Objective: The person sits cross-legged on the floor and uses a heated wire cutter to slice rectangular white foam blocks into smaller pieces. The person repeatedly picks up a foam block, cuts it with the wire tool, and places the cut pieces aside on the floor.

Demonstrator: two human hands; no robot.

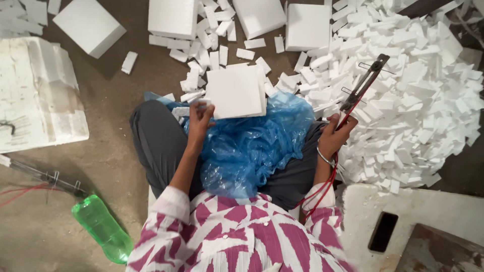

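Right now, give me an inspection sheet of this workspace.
Surface: bare brown floor, dusty.
Job's things: white foam slab resting on blue plastic sheet over the lap; framed cutting tool.
Clutter: large heap of cut foam strips; whole foam blocks; green plastic bottle lying down; dark phone-like slab.
Fingers: left hand grips the slab's edge; right hand grips the tool's handle.
Cables: red wire runs down from the right hand; more red wire at far left.
Surroundings: worn white foam board at left.
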